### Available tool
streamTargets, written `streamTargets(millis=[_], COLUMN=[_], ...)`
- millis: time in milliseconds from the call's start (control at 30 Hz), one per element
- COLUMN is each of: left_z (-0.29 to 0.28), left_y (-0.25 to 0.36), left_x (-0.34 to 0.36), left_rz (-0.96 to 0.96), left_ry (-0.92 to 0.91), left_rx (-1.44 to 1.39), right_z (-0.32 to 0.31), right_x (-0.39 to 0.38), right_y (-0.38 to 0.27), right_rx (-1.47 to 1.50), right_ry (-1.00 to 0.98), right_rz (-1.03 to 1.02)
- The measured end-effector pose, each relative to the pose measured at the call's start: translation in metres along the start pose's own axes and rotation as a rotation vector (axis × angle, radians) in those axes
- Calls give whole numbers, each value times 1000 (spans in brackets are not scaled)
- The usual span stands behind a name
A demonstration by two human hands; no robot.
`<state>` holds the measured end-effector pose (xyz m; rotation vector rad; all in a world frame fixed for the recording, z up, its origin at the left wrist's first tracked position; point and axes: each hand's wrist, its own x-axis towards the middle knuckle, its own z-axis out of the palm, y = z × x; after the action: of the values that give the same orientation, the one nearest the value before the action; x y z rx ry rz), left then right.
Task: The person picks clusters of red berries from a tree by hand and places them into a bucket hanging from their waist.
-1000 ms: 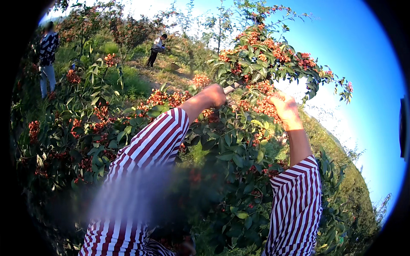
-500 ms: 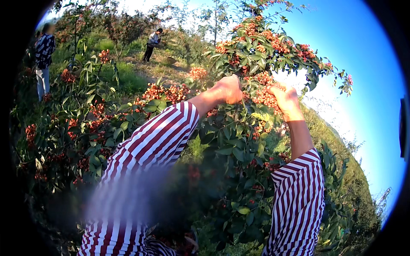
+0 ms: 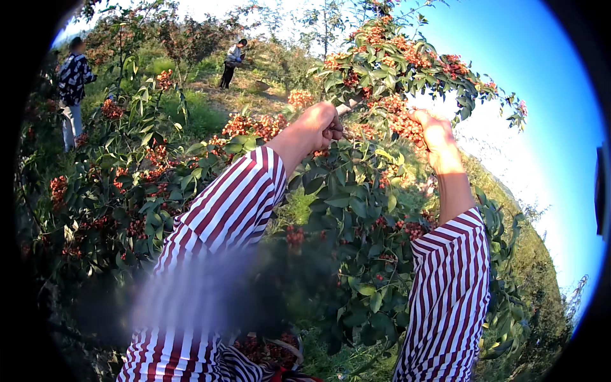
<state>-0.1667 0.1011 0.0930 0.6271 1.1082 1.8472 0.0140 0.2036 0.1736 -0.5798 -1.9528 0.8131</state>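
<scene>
- The bush fills the middle of the view, thick with dark green leaves and clumps of small red berries, and the sky is bright blue behind it.
- Two arms in red-and-white striped sleeves reach up into it from the lower edge.
- A thin branch runs up and to the right from the left hand into the leafy top.
- The left hand is curled into a fist around this branch, fingers pressed together.
- The right hand is raised just beside a berry cluster; its fingers are bunched at the berries, but I cannot tell whether they pinch them.
- The cluster hangs between the two hands, near the top of the bush.
- Far off on the grassy slope, one person stands at the left and another person bends over higher up.
</scene>
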Motion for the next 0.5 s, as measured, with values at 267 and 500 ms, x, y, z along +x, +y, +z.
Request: streamTargets(millis=[267,500], left_z=[5,9], left_y=[-13,-20], left_x=[44,106], left_rz=[307,377], left_ry=[231,268], left_rx=[521,1266], right_z=[-4,-6], right_x=[-14,-21], right_y=[-16,-17], right_rx=[-55,-25], right_ry=[-28,-84], right_rz=[-114,-84])
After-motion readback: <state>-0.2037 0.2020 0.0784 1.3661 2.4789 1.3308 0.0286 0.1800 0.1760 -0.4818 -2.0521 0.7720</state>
